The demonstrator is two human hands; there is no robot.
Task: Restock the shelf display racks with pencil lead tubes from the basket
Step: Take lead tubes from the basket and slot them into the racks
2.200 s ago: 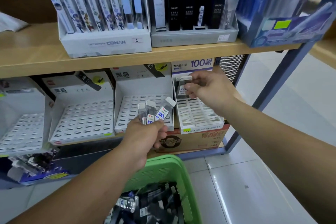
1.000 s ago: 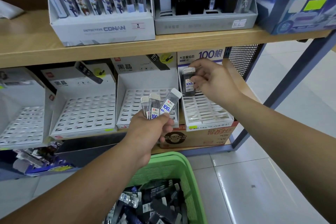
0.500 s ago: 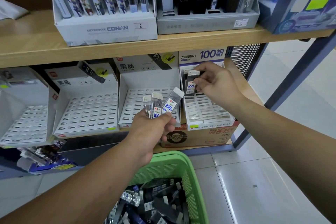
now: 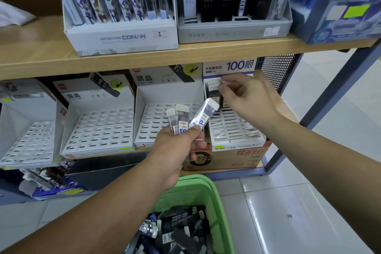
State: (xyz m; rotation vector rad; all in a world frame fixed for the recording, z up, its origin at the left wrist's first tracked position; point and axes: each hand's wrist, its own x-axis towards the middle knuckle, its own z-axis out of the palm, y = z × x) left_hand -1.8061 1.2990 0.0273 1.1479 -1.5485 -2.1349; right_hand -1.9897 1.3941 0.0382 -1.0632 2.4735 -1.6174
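Head view, single frame.

The left hand [image 4: 179, 146] is raised in front of the lower shelf. Its fingers and thumb are curled round three lead tubes [image 4: 181, 117], which are fanned out with caps up. The rightmost tube leans to the right. The labels show a blue "100".

The right hand [image 4: 249, 99] is at the back of the right-hand rack [image 4: 233, 132], the one headed "100". Its fingers are loosely curled. The fingertips [image 4: 223, 82] are just beside the cap of a standing tube [image 4: 212, 90], which is slotted upright in the back row of that rack. The spot is blurred, so I cannot tell whether the fingertips touch or pinch the cap or are clear of it.

The two hands are apart, with the right one higher and farther back.

The right-hand rack sits on an orange cardboard box [image 4: 231, 159]. To its left on the same level are the middle rack [image 4: 158, 123], the left rack [image 4: 99, 128] and the far-left rack [image 4: 26, 140]. All three are white with slotted sloping faces.

The green basket [image 4: 208, 192] is below the left forearm, above the tiled floor [image 4: 288, 212]. It holds a heap of dark and clear loose tubes [image 4: 177, 235].

The upper shelf [image 4: 185, 53] is a wooden board. It carries a white Conan box [image 4: 123, 37] and, just beside it, a grey tray [image 4: 233, 31] of black packs.
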